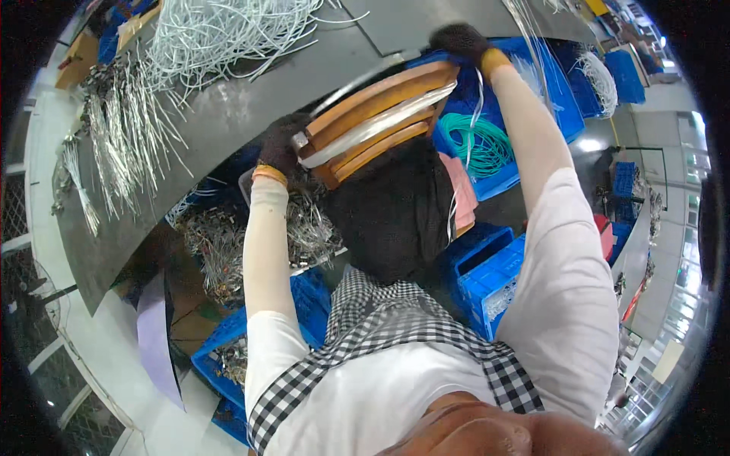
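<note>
My left hand (281, 144), in a dark glove with an orange cuff, is closed at the left end of a brown slatted wooden frame (365, 102). A small metal piece shows beside its fingers, and what it grips is hidden. Along the slats lies a long silvery bundle (380, 125). My right hand (460, 39), in a dark glove with a yellow cuff, is beyond the frame's far right end, blurred, its fingers not clear. A thin white strip (477, 106) hangs below that wrist. A blurred pale strip (353, 82) runs along the frame's far edge.
A grey table (228, 106) holds piles of white cables (228, 34) and silvery wires (125, 129). At right, a blue bin (498, 175) holds green cable coils (475, 144). More wires with metal ends (228, 243) lie at left. Blue crates (487, 262) stand near my legs.
</note>
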`<state>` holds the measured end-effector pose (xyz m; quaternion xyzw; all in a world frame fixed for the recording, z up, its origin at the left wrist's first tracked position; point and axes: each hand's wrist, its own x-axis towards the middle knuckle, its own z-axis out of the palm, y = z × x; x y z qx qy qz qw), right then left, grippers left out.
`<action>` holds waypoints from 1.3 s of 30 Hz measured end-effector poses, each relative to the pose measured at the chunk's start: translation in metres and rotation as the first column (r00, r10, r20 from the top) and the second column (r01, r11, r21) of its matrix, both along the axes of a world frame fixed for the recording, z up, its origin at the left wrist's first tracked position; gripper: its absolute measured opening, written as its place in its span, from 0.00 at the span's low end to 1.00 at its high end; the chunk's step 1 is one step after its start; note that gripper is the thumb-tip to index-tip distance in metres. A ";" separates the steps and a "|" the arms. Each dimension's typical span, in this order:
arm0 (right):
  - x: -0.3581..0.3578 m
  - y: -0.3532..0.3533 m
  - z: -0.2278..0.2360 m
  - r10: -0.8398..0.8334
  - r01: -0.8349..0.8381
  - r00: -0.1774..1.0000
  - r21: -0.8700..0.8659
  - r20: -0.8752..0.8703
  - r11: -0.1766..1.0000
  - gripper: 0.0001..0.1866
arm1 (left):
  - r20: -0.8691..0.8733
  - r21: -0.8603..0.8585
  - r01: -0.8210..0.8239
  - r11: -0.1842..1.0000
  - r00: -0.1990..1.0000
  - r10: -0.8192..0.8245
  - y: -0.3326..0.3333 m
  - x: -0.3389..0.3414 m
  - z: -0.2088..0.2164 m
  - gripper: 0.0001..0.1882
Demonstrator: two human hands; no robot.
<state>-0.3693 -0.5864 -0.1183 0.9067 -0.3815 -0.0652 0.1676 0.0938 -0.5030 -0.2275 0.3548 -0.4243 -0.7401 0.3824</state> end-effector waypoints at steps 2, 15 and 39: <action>-0.036 0.047 -0.035 -0.332 0.333 0.943 0.176 -0.039 0.926 0.12 | 0.236 -0.218 0.124 0.968 0.969 -0.071 -0.008 -0.003 -0.010 0.14; 0.192 0.399 -0.034 -0.692 0.408 0.544 0.570 0.475 0.713 0.11 | 0.571 -0.809 0.391 0.439 0.699 0.430 0.175 -0.059 0.020 0.18; 0.004 -0.018 0.021 0.010 -0.014 0.999 0.104 0.039 0.994 0.15 | 0.578 -0.626 0.165 0.762 0.754 0.312 0.045 0.008 0.024 0.13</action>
